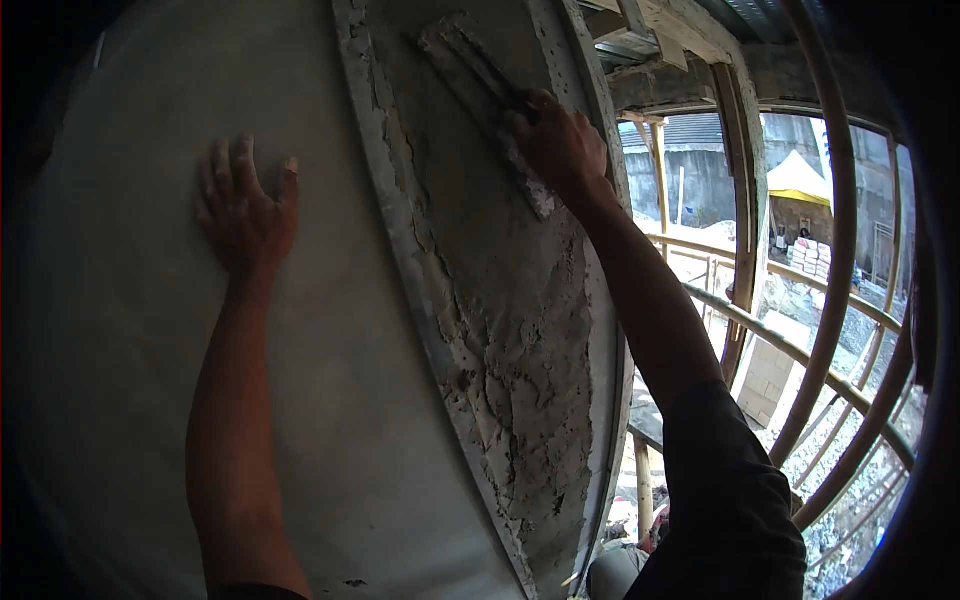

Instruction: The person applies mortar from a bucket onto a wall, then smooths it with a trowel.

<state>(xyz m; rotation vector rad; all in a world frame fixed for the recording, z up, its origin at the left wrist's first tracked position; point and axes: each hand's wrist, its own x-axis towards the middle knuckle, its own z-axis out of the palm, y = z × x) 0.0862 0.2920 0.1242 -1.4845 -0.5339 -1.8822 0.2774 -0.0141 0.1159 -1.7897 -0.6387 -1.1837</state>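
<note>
My right hand [562, 145] is wrapped round the handle of a plastering trowel [478, 92], whose long flat blade lies against the wet mortar. That mortar [530, 370] fills a strip of wall between two raised edges; it looks smoother near the blade and rough and lumpy lower down. My left hand [245, 205] rests with fingers spread on the smooth grey wall [330, 430] to the left and holds nothing. A narrow raised edge [400, 240] with crusts of mortar on it runs between the smooth wall and the strip.
Bamboo scaffold poles [835, 230] cross the right side, beyond the strip's outer edge. Farther off are a yellow and white canopy [800, 180], stacked white bags [810, 258] and a pile of pale blocks [770, 375]. Beams and metal roofing [760, 20] hang overhead.
</note>
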